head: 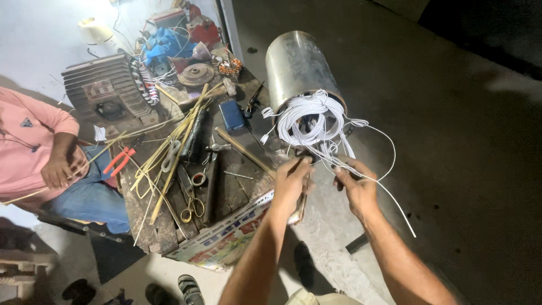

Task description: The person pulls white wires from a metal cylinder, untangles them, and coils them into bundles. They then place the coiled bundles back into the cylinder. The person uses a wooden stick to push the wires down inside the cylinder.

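A shiny steel motor cylinder lies on its side at the bench's right end, with a bundle of white wire coils spilling from its open end. My left hand is closed around a thin wooden stick just below the coils. My right hand pinches white wire strands that trail off to the lower right.
The wooden bench carries scissors, a hammer, red-handled pliers, bamboo strips and a blue box. A ribbed grey motor housing stands at the back. A person in a pink shirt sits at left.
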